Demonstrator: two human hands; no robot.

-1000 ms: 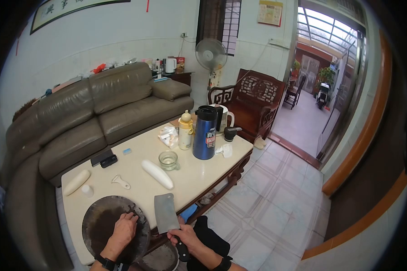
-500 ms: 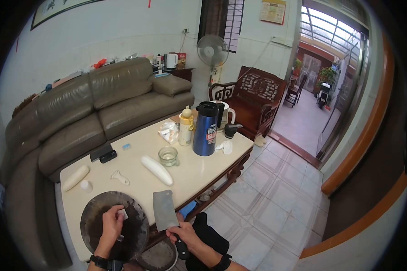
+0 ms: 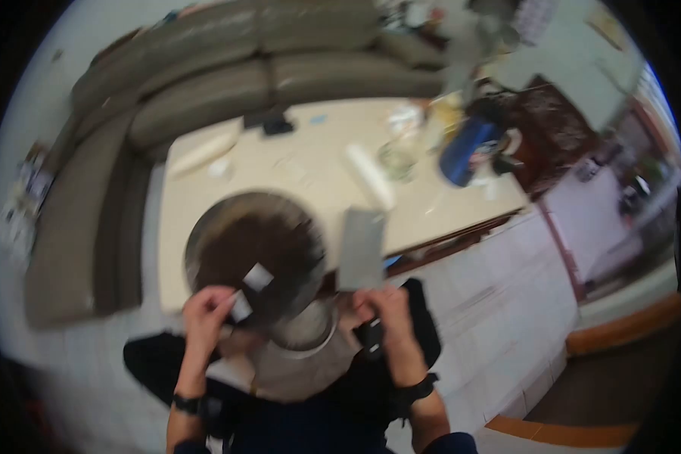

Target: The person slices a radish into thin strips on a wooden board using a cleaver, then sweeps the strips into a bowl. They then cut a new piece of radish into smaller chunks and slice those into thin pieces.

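Two hands in view, both busy; whole frame is motion-blurred. Left hand (image 3: 206, 312): grip closed at thumb and fingertips on the edge of a small white piece (image 3: 240, 306), over the near-left part of a round dark chopping board (image 3: 223, 234). Second white piece (image 3: 258, 277) lies flat on the board, just beyond and right of the first, apart from the fingers. Right hand (image 3: 386, 312): grip closed around the black handle of a cleaver (image 3: 362, 246). Blade points to the far side, broad face showing, just right of the board. Board sits on the near left part of the cream table (image 3: 439, 219). Round basin (image 3: 310, 337) is below the board's near right edge, between the person's knees.

Rest of the table: long white vegetable (image 3: 371, 178) beyond the blade, glass mug (image 3: 397, 160) just right of it, blue flask (image 3: 465, 155) farther right. Second long pale vegetable (image 3: 203, 155) at far left, small white container (image 3: 220, 168) beside it. Peeler (image 3: 291, 168) beyond the board, too smeared for detail. Dark object (image 3: 278, 125) near the far edge. Grey-brown sofa (image 3: 204, 113) runs along the far and left sides.
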